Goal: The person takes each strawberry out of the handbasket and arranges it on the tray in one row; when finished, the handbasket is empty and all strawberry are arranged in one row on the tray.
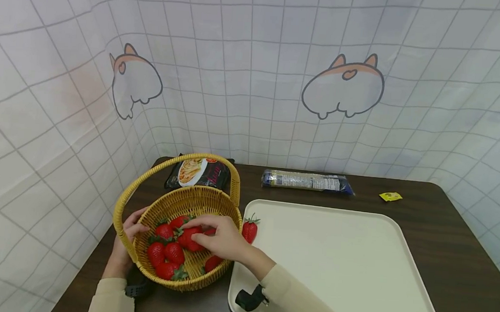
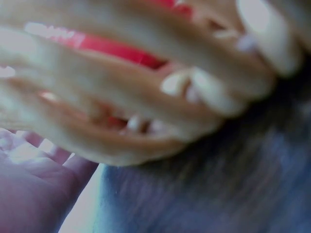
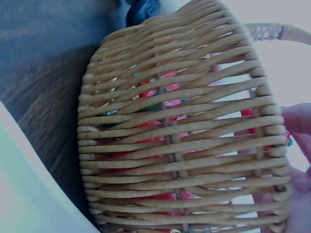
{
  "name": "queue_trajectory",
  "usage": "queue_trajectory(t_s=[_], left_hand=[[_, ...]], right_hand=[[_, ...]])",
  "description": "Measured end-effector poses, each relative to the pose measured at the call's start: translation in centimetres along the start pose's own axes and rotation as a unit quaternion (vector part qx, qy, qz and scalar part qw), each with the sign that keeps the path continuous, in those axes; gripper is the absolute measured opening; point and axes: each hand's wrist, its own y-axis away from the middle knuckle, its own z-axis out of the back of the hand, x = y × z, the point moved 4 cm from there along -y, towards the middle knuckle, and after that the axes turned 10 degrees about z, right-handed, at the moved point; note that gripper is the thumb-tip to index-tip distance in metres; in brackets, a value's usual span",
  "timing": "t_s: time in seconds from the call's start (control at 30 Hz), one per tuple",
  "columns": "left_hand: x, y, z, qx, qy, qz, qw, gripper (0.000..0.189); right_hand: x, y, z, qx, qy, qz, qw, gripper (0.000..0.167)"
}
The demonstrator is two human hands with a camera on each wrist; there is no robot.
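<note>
A yellow wicker basket [image 1: 190,285] with a tall arched handle stands on the table at the left, several red strawberries [image 1: 174,253] inside. At its left side my left hand [image 1: 125,239] grips the rim, the thumb over the edge. My right hand [image 1: 223,238] reaches in from the right and pinches a strawberry [image 1: 188,240] between thumb and fingers. The left wrist view is blurred: the basket's weave [image 2: 121,92] fills it, with part of the left palm [image 2: 34,184] beside. Through the basket wall [image 3: 170,145] in the right wrist view, red fruit shows.
Right of the basket lies a cream tray [image 1: 334,256], with one strawberry [image 1: 249,231] at its left edge. Behind are a black food packet [image 1: 203,172], a long clear-and-blue package [image 1: 306,181] and a small yellow sachet [image 1: 390,196]. A white gridded curtain [image 1: 254,80] surrounds the table.
</note>
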Motion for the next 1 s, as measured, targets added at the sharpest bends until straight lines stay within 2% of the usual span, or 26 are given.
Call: queue_trajectory(t_s=[0.23,0.53,0.83,1.0], left_hand=[[0.2,0.0,0.1,-0.004,-0.006,0.004,1.0,0.043],[0.4,-0.1,0.2,0.0,-0.012,0.004,0.9999,0.043],[-0.1,0.0,0.1,0.002,-0.011,-0.006,0.9999,0.046],[-0.1,0.0,0.0,0.003,-0.017,-0.008,0.9998,0.047]], right_hand=[[0.1,1.7,1.3,-0.038,-0.039,-0.048,0.9974,0.028],[-0.4,3.4,3.8,-0.071,-0.069,-0.071,0.9926,0.029],[-1.2,4.3,6.2,-0.092,-0.069,-0.096,0.9887,0.029],[1.0,4.5,8.1,-0.097,-0.035,-0.112,0.9884,0.026]])
